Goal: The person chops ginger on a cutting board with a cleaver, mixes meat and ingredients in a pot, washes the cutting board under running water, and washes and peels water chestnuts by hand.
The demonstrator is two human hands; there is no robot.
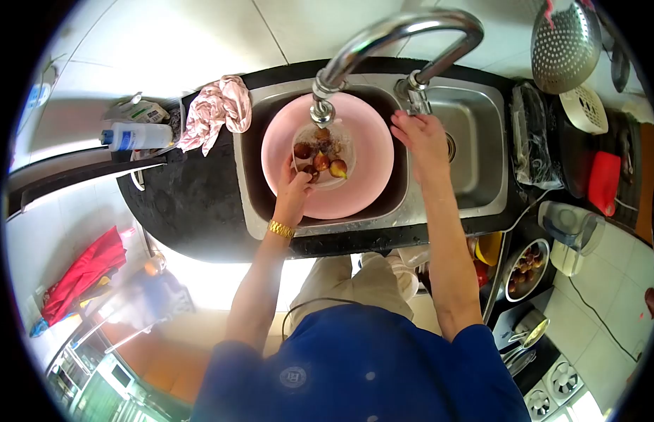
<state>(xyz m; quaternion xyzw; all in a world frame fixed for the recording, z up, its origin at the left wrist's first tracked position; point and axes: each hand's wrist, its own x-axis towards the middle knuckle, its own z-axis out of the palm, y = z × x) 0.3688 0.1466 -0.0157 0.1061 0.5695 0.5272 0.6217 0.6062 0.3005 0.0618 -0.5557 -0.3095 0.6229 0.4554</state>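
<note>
A pink basin sits in the left bowl of a steel double sink. Inside it is a clear bowl holding several dark reddish figs, one of them partly yellow-green. My left hand, with a gold bracelet at its wrist, grips the clear bowl's lower left rim, its fingertips against a fig. The curved tap's spout is over the basin. My right hand is at the tap's base, fingers stretched out and holding nothing; contact with the tap is unclear.
Left of the sink lie a crumpled pink cloth and a white bottle on the black counter. The right sink bowl adjoins the basin. At lower right stands a metal bowl of round fruit. A perforated ladle hangs at upper right.
</note>
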